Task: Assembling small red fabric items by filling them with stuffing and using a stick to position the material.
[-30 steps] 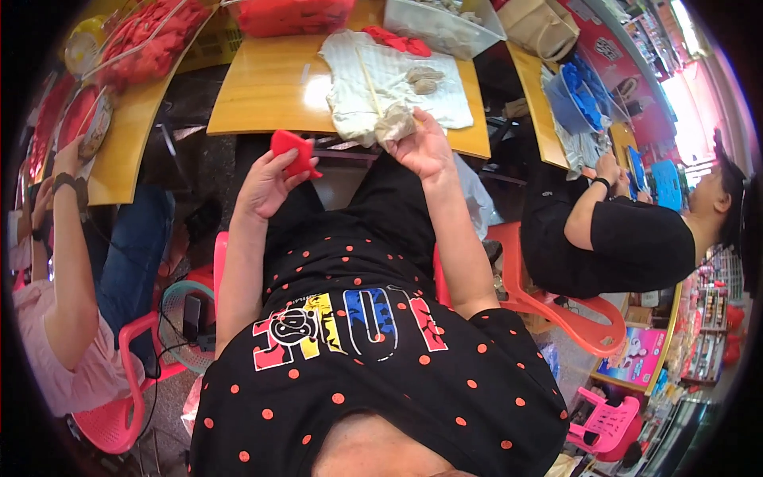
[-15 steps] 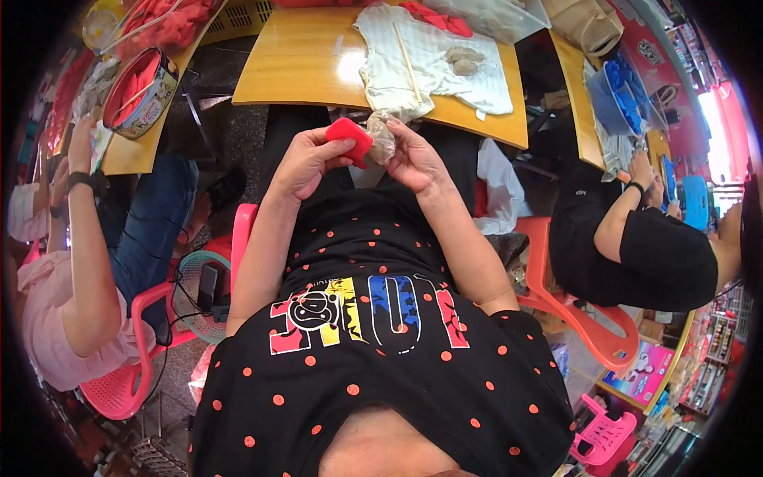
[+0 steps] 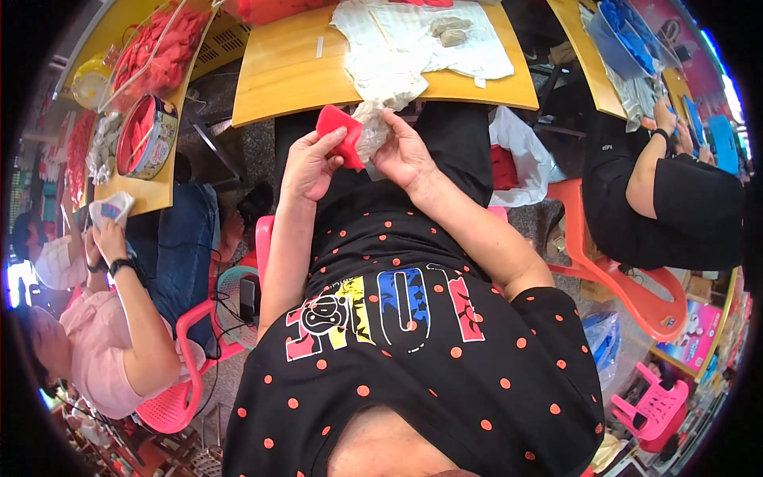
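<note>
My left hand (image 3: 312, 165) pinches a small bright red piece of cloth (image 3: 334, 121) between thumb and fingers. Right beside it, a crumpled grey-beige soft piece (image 3: 370, 135) is gripped by the fingers of my right hand (image 3: 407, 155). The two pieces meet or overlap in front of me, above my lap; I cannot tell whether they are joined. Beyond my hands, a white striped cloth (image 3: 373, 60) lies spread on the wooden table (image 3: 278, 75) and hangs over its near edge. Two grey-beige lumps (image 3: 451, 36) rest on that cloth.
At left, a person (image 3: 119, 334) handles a small white piece near a round tin (image 3: 151, 143) of red cloth. Another person in black (image 3: 636, 207) sits at right by a tub of blue pieces (image 3: 628, 36). An orange chair (image 3: 584, 238) and a white bag (image 3: 517, 151) stand nearby.
My view has shifted. The red cloth now looks longer and more spread, and the beige piece has turned slightly. The person at left now holds up a white piece.
</note>
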`<state>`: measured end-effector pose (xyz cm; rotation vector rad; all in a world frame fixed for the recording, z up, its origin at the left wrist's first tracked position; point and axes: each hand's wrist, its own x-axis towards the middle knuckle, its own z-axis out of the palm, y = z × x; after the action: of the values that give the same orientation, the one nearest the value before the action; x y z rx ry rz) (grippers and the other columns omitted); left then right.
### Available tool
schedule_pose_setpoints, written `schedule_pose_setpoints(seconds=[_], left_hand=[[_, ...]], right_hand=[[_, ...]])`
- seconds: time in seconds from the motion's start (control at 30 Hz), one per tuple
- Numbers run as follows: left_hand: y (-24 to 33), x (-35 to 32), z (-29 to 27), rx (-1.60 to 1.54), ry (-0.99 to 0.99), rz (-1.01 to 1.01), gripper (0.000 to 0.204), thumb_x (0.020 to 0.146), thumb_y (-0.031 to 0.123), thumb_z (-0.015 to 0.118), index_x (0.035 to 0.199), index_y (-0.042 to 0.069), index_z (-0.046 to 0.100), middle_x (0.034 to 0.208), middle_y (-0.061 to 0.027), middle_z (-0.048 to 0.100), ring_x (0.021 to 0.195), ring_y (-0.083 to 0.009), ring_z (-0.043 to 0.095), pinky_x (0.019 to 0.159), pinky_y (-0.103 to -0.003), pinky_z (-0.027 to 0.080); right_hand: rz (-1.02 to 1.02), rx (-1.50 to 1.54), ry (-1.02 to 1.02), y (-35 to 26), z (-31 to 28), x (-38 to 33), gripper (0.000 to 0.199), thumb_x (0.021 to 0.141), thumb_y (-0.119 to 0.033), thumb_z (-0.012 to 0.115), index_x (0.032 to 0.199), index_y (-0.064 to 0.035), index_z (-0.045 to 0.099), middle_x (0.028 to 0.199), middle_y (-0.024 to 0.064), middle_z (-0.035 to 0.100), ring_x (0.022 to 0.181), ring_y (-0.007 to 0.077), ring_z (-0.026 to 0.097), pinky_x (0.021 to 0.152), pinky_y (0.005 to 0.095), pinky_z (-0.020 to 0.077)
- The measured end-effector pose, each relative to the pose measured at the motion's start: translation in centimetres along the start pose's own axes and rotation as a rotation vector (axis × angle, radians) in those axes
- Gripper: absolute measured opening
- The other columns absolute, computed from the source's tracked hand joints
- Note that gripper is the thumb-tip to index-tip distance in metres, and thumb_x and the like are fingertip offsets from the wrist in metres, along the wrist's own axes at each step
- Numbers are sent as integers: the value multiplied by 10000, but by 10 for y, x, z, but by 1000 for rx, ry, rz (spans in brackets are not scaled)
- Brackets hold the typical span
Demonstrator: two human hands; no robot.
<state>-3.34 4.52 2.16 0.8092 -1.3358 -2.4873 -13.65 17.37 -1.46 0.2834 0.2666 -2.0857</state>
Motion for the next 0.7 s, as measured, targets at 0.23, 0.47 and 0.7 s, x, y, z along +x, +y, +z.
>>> schedule_pose_setpoints(seconds=[0.23, 0.47, 0.7], left_hand=[[16, 3, 18, 136, 67, 66, 165, 808, 122, 698, 925, 15, 651, 801, -43, 664, 582, -76, 594, 454, -163, 465], [15, 6, 20, 340, 42, 53, 214, 834, 164, 669, 970, 3, 639, 857, -34, 661, 623, -65, 591, 503, -167, 450], [5, -4, -1, 179, 133, 12, 166, 824, 130, 677, 942, 23, 629, 797, -31, 653, 557, -68, 583, 428, -150, 447]], right_hand=[[-13, 241, -41, 9, -7, -4, 455, 959, -374, 422, 1172, 15, 525, 1151, 130, 604, 1070, 252, 577, 975, 379, 441], [-33, 264, 42, 11, -22, 5, 415, 988, -304, 336, 1179, 21, 508, 1180, 151, 582, 1104, 267, 558, 999, 394, 417], [-20, 234, -105, 17, -18, 6, 342, 956, -280, 453, 1163, -23, 542, 1147, 113, 605, 1104, 254, 551, 1025, 410, 374]])
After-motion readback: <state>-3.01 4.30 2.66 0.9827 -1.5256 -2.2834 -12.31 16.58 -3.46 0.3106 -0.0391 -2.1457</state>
